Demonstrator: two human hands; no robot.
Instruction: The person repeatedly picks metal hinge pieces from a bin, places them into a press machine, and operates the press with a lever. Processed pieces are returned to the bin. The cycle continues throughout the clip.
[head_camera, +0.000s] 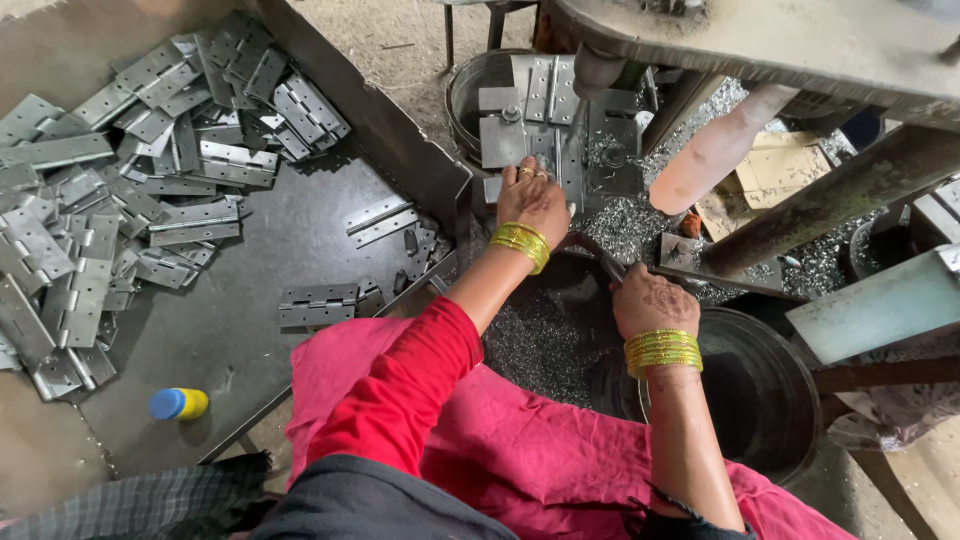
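Note:
My left hand (532, 196) rests flat, fingers forward, on a metal hinge plate (545, 150) lying on the bed of a press machine (610, 150). My right hand (652, 300) is closed around a dark curved lever handle (592, 250) just below the machine bed. Both wrists wear yellow-green bangles. Metal shavings (630, 220) cover the bed beside my left hand. A pink cloth (520, 450) lies over my lap.
A large dark tray (300, 240) at left holds a heap of grey metal hinges (110, 200). A small yellow bottle with a blue cap (180, 403) lies on it. A dark round tub (760, 390) sits by my right arm. A metal bucket (470, 90) stands behind the machine.

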